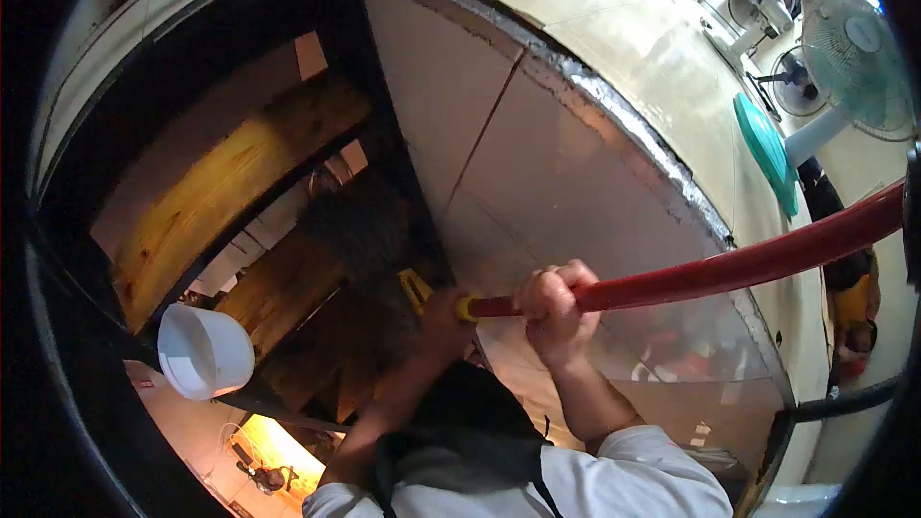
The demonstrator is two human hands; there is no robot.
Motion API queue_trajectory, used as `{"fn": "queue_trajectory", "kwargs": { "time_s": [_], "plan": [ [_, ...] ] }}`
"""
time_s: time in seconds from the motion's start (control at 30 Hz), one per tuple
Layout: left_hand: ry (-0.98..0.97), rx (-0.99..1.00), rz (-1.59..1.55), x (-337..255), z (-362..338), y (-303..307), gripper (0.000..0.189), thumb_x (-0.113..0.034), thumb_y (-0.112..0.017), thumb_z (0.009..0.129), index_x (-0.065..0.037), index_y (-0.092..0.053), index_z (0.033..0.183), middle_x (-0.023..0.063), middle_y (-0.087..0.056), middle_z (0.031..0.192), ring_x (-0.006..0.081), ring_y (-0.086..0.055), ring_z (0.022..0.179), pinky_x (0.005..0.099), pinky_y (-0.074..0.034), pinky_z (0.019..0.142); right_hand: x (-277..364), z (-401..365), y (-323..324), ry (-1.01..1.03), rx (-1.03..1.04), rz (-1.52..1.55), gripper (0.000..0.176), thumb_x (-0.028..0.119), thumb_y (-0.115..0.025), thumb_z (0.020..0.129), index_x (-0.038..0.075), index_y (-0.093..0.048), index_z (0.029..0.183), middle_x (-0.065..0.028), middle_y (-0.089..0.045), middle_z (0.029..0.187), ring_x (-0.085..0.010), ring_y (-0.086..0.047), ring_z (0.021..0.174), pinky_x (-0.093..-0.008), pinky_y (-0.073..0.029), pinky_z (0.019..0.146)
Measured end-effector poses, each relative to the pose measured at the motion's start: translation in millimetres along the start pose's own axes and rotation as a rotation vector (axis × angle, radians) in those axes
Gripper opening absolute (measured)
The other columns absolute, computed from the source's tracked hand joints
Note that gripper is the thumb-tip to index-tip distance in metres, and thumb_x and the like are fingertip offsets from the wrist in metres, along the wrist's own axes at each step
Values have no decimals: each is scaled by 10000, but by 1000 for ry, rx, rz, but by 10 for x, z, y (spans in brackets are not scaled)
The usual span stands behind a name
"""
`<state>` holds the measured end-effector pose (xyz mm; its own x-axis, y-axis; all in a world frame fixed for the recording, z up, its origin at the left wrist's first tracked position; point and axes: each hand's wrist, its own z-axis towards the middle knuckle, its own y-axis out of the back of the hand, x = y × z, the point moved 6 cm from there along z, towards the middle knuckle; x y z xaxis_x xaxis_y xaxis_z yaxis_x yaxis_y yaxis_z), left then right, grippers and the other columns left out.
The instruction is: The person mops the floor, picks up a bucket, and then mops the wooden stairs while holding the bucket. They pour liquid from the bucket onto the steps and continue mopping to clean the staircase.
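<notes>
**Two hands closed around a red bar beside a stairwell-like opening**

Looking down from head height, we see a person in white sleeves [657,470] and a black apron [460,422]. Both arms reach forward to a thick red bar [739,271], which slopes from close by on the right down toward the middle of the view. The right hand [554,315] is wrapped around it, its grip narrow, with the knuckles on top. Farther along, the left hand [445,322] is blurred and in shadow; its grip appears closed on the bar just past a yellow band [468,308]. A yellow piece [414,292] sticks out beyond it; whether it is joined to the bar is unclear.

To the left lies a dark opening with wooden boards [221,187] set like steps in a black frame [331,14]. A white tub [216,350] sits at its near side, apart from both hands. Behind the bar is a pale tiled wall [537,153]; at upper right stands a fan [849,53] with a green base [763,153].

The step in hand looks like a firm two-handed hold on the bar. Any shift of position would call for one grip to stay closed while the other slides or lets go, with care in the dim light.
</notes>
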<state>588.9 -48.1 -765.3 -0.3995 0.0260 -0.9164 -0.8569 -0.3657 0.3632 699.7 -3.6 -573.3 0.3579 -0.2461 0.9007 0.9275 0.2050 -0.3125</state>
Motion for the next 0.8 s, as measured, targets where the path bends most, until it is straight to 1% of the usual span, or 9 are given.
{"fn": "queue_trajectory", "kwargs": {
  "time_s": [0.07, 0.2, 0.3, 0.37, 0.43, 0.5, 0.57, 0.63, 0.8],
  "plan": [
    [135, -16, -35, 45, 129, -30, 338, -134, -752, 719, -54, -588, 1004, 175, -617, 999, 375, -592, 965, 450, -470, 798, -254, -8, 25, -27, -18, -26, 177, 43, -513, 891, 77, -421, 744, -56, -464, 570, -155, -443, 478, -347, -436, 508],
    [166, -21, 2, 72, 379, 71, 287, -173, -692, 794, -47, -590, 1031, 189, -610, 1014, 374, -590, 978, 437, -477, 827, -543, 168, 105, -162, 107, -35, 170, 154, -594, 933, 55, -496, 835, -102, -599, 777, -178, -578, 659, -353, -513, 626],
    [181, 71, 23, 303, 486, -32, 284, -216, -660, 827, -47, -592, 1045, 195, -606, 1019, 376, -589, 972, 438, -478, 839, -50, 543, 116, 138, 328, 201, 183, 196, -609, 936, 57, -490, 931, -115, -600, 812, -201, -604, 698, -377, -539, 652],
    [217, 112, 3, 427, 461, -24, 294, -227, -658, 829, -50, -593, 1055, 193, -608, 1016, 375, -594, 959, 445, -481, 836, 336, 801, 179, 295, 323, 247, 241, 250, -603, 945, 61, -459, 981, -112, -581, 776, -204, -599, 676, -365, -543, 619],
    [-43, 16, 227, 460, 461, -147, 314, -213, -695, 797, -63, -606, 1058, 176, -620, 1013, 361, -609, 940, 442, -488, 823, 412, 882, 187, 167, 305, 237, 236, 369, -487, 995, 136, -467, 1028, -31, -473, 687, -146, -473, 559, -304, -462, 488],
    [206, -75, -75, 465, 443, -140, 294, -249, -743, 745, -88, -625, 960, 147, -648, 982, 349, -638, 883, 432, -504, 771, 324, 862, 155, 233, 311, 219, 218, 364, -485, 998, 152, -506, 1041, 35, -367, 570, -78, -344, 446, -249, -350, 390],
    [170, 122, 32, 500, 603, -181, 256, -251, -750, 735, -104, -626, 904, 128, -668, 882, 346, -648, 849, 433, -506, 754, 274, 832, 172, 203, 320, 334, 162, 308, -527, 985, 158, -498, 933, 26, -359, 524, -78, -328, 398, -241, -324, 345],
    [116, 163, 117, 419, 645, -39, 230, -273, -741, 741, -123, -633, 878, 110, -675, 819, 334, -656, 847, 438, -503, 766, 188, 828, 198, 175, 251, 278, 153, 275, -481, 1007, 176, -493, 891, 30, -331, 509, -74, -294, 393, -236, -291, 341],
    [266, 107, 211, 600, 272, 326, 250, -305, -752, 726, -151, -678, 908, 113, -684, 838, 321, -665, 825, 428, -516, 752, -76, 722, 82, 10, 125, 276, 239, 226, -442, 1019, 178, -416, 786, 40, -289, 532, -76, -241, 430, -254, -249, 382]
  ]
}}
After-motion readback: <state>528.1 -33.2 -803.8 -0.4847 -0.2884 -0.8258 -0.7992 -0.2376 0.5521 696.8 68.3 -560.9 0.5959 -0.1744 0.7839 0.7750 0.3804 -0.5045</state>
